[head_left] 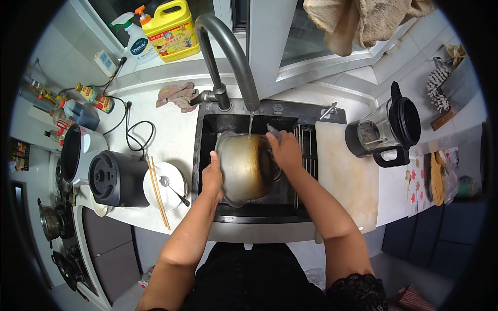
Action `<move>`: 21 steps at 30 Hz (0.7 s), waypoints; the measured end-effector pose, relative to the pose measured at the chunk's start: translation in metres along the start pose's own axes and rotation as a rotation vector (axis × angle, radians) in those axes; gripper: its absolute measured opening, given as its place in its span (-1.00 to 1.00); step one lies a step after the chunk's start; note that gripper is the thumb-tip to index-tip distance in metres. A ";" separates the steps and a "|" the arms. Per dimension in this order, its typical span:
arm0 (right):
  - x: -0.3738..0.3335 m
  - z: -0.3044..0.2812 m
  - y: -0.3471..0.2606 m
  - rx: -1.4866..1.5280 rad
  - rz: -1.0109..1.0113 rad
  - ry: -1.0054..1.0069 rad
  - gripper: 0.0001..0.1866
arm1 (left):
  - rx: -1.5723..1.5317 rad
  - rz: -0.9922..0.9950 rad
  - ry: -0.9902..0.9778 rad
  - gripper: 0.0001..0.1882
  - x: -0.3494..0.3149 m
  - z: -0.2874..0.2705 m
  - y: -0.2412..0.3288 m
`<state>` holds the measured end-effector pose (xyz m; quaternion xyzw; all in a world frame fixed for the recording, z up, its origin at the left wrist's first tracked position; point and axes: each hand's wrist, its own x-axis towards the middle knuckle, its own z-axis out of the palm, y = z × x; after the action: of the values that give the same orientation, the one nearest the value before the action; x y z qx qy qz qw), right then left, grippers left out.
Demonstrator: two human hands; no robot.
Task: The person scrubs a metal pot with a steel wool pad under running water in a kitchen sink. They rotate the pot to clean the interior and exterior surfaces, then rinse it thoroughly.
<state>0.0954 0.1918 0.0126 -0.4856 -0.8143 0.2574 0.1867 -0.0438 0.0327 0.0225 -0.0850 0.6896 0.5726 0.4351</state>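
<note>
A metal pot (pixel 239 168) lies tipped on its side in the black sink (pixel 249 213), its brown-stained base turned to the right. My left hand (pixel 211 179) grips the rim at the pot's left, thumb on the outer wall, the other fingers mostly hidden. At the upper right of the base, my right hand (pixel 285 150) is closed on a small grey scouring pad (pixel 273 132), only partly visible. Water runs from the curved grey faucet (pixel 228 44) onto the pot's upper side.
Right of the sink are a drying rack (pixel 306 150), a cutting board (pixel 347 181) and a blender jug (pixel 384 127). On the left stand a white plate (pixel 174 199) with a spoon and chopsticks (pixel 158 194), a black appliance (pixel 118 179) and a crumpled cloth (pixel 177 97).
</note>
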 end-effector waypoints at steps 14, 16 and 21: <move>-0.036 0.012 -0.038 -0.051 -0.483 -0.024 -0.34 | -0.112 0.268 -0.010 -0.43 -0.014 0.008 -0.022; -0.043 0.009 -0.045 -0.120 -0.616 -0.048 -0.37 | -0.006 0.291 -0.005 -0.43 -0.018 0.005 -0.023; -0.013 0.012 -0.050 -0.228 -0.475 -0.135 -0.47 | 0.252 0.547 -0.048 -0.39 -0.014 -0.004 -0.048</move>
<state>0.0599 0.1577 0.0329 -0.2804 -0.9397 0.1449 0.1313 -0.0082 0.0083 -0.0022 0.1722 0.7418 0.5805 0.2881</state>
